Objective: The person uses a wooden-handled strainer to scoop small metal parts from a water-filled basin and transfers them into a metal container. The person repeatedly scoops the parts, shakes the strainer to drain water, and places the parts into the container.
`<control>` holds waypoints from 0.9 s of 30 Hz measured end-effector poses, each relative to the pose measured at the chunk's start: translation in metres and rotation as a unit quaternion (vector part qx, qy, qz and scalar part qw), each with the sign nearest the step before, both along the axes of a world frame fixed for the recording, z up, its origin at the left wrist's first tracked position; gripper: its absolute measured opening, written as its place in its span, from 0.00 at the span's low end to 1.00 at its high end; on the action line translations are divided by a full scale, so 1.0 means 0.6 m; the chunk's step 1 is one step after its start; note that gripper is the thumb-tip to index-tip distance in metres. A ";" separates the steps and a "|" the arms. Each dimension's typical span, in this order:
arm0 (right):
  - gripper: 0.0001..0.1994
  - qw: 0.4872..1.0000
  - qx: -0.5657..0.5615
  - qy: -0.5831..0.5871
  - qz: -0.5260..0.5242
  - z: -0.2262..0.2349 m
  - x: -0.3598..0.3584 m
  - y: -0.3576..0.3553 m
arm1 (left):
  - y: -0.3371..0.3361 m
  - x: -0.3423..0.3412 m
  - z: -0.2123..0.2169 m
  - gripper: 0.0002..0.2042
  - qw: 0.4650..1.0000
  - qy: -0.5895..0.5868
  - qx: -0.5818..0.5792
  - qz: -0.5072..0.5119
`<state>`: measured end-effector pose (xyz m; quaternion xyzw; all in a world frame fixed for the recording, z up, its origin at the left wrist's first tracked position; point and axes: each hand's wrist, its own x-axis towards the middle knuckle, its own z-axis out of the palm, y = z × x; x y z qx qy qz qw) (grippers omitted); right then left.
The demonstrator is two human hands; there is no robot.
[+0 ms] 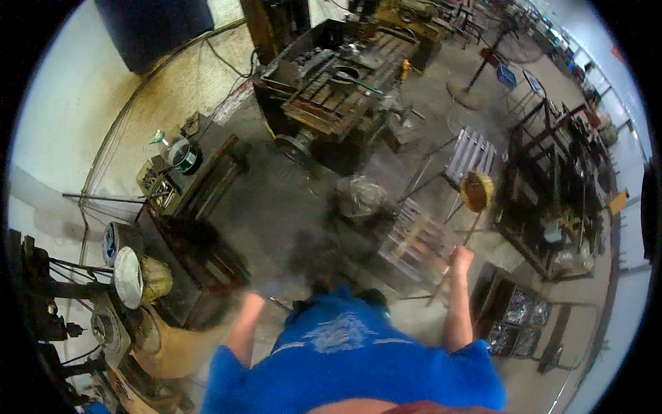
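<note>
My right hand [462, 259] is closed around the thin handle of a long tool with a rounded, yellow-brown head [477, 191]. The head points away from me, and the handle's lower end runs down past my fist. I cannot make out exactly what kind of tool it is. Low on the left, my left hand [254, 302] hangs beside my body near a dark bench [207, 241]. Its fingers are blurred, and a short thin rod shows just right of it. Beyond my right fist stands a slatted stool [414, 241], with a pale slatted chair [472, 153] behind it.
A greasy machine with a slotted table [331, 96] stands ahead. On the left are a white-rimmed bucket [129, 277], a cut plastic bottle [183, 157] and a parts box [161, 190]. A cluttered metal rack [552, 207] and wrapped packs [520, 310] are on the right.
</note>
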<state>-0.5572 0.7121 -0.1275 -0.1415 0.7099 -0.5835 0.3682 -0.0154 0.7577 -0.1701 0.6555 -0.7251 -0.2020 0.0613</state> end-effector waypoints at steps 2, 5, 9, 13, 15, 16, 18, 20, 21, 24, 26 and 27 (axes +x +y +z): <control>0.10 0.998 -0.026 0.051 -0.003 -0.032 -0.007 -0.064 | -0.021 0.041 0.070 0.15 0.997 0.055 0.005 0.049; 0.12 0.976 0.026 0.215 -0.011 0.010 0.073 -0.162 | -0.046 0.107 0.079 0.16 0.994 0.051 0.018 0.099; 0.09 0.948 -0.104 0.297 -0.046 -0.071 0.054 -0.264 | -0.131 0.148 0.091 0.14 0.999 0.004 0.016 0.037; 0.13 0.969 -0.058 0.219 -0.097 -0.097 0.161 -0.364 | -0.244 0.208 0.113 0.14 0.998 0.046 -0.011 0.029; 0.14 0.951 0.006 0.308 -0.026 -0.109 0.205 -0.393 | -0.317 0.237 0.122 0.14 0.999 -0.016 -0.031 0.018; 0.15 0.962 -0.018 0.261 -0.074 -0.125 0.241 -0.417 | -0.353 0.251 0.125 0.13 0.998 -0.047 -0.041 0.013; 0.15 0.970 -0.089 0.200 -0.108 -0.169 0.306 -0.437 | -0.412 0.279 0.138 0.13 0.998 -0.044 -0.045 -0.007; 0.15 0.989 0.074 0.089 -0.094 -0.219 0.360 -0.460 | -0.476 0.307 0.155 0.13 0.998 -0.011 -0.042 -0.035; 0.15 0.993 0.032 0.116 0.004 -0.213 0.389 -0.447 | -0.510 0.320 0.162 0.14 0.998 0.025 -0.035 -0.053; 0.10 0.977 0.090 0.139 0.133 -0.244 0.416 -0.447 | -0.599 0.334 0.149 0.15 0.999 0.024 0.032 -0.026; 0.10 0.991 0.098 0.035 0.084 -0.180 0.468 -0.450 | -0.666 0.353 0.149 0.16 0.993 0.086 0.018 -0.075; 0.10 0.993 0.093 -0.005 0.067 -0.145 0.491 -0.452 | -0.704 0.350 0.162 0.15 0.988 0.112 0.014 -0.106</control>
